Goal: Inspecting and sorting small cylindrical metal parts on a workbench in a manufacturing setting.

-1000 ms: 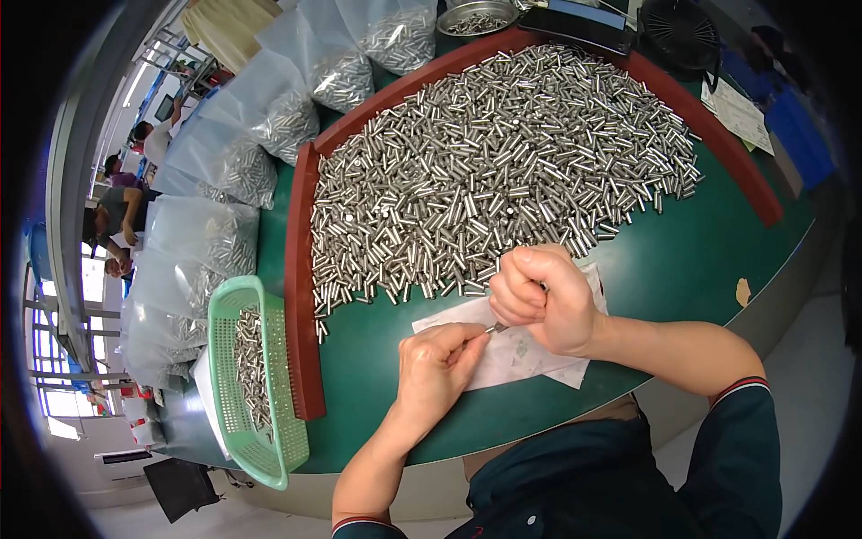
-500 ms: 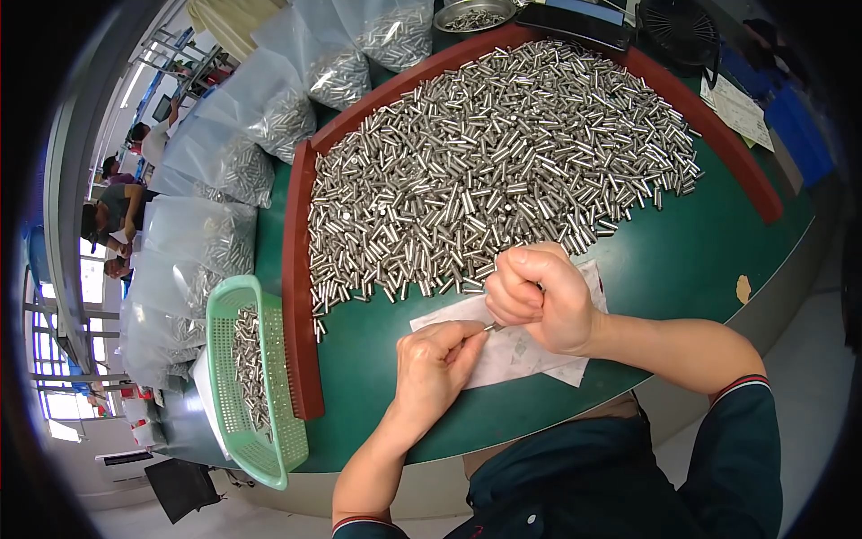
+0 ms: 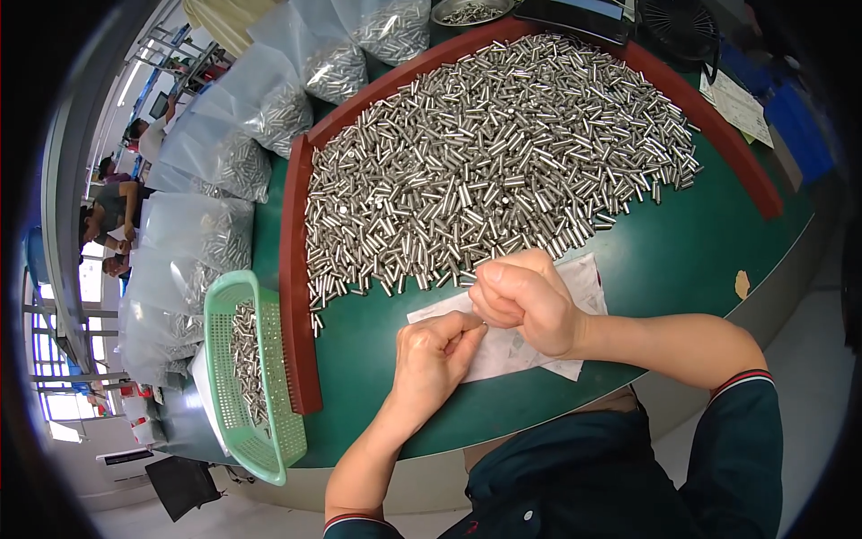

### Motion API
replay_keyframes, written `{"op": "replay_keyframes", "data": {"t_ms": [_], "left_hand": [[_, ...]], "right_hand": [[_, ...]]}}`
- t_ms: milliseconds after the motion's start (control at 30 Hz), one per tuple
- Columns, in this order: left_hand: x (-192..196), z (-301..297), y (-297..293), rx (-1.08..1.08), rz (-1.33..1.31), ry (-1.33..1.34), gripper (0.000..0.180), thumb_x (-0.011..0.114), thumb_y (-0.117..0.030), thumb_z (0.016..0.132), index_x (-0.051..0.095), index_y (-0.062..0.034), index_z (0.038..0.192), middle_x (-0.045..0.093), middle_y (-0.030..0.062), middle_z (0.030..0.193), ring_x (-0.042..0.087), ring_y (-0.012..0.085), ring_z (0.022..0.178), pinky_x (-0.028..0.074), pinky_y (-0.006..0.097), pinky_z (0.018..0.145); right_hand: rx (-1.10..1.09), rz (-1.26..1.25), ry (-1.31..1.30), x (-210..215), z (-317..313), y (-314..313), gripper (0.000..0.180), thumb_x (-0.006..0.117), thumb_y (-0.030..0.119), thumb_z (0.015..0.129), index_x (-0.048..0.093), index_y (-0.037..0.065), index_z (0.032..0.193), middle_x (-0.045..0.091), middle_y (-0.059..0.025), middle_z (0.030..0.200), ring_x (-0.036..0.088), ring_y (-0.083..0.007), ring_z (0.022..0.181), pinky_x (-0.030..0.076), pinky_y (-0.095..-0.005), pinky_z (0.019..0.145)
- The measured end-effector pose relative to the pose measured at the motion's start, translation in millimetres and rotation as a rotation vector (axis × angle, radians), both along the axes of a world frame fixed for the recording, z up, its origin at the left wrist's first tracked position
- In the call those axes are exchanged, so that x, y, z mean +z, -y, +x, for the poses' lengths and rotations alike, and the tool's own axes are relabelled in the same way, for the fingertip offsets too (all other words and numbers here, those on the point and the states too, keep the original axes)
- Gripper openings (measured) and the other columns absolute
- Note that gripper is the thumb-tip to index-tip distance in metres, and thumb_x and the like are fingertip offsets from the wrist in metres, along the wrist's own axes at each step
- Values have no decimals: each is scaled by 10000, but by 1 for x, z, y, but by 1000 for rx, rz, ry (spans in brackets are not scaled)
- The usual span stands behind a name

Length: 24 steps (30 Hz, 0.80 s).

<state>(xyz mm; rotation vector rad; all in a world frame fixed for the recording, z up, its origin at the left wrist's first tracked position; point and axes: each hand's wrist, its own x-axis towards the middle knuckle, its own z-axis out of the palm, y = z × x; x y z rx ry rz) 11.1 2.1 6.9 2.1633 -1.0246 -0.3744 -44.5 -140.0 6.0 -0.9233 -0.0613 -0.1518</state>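
Observation:
Over a white paper sheet my two hands nearly meet. My left hand is closed in a pinch on a small metal pin, of which only a tiny end shows at the fingertips. Just to its upper right, my right hand is curled into a fist, thumb on top; what it holds, if anything, is hidden inside the fingers. Beyond both hands lies a wide heap of short, shiny metal pins, spread over the green tabletop.
Dark red rails border the heap. At left stands a green plastic basket partly filled with pins. Clear bags of pins line the far left. A metal bowl, a small black fan and papers sit at the back.
My right fist has moved slightly left and down, closer to my left hand. The pin that showed between the hands is now almost covered.

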Motion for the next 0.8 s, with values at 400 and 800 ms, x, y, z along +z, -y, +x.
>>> {"op": "replay_keyframes", "data": {"t_ms": [400, 800], "left_hand": [[1, 31, -27, 145, -700, -1318, 58, 522, -93, 833, 511, -36, 829, 516, 58, 762, 277, 37, 487, 276, 172, 475], [1, 60, -49, 380, -737, -986, 288, 406, -243, 903, 509, -32, 735, 375, -25, 536, 277, 45, 448, 208, 194, 419]], "right_hand": [[14, 120, -51, 1, 0, 5, 393, 358, 194, 846, 264, 96, 478, 244, 8, 415, 194, -91, 395, 165, -250, 400], [14, 131, -60, -4, 3, 7, 395, 328, 203, 853, 260, 110, 475, 248, 9, 400, 165, -88, 377, 166, -251, 388]]}}
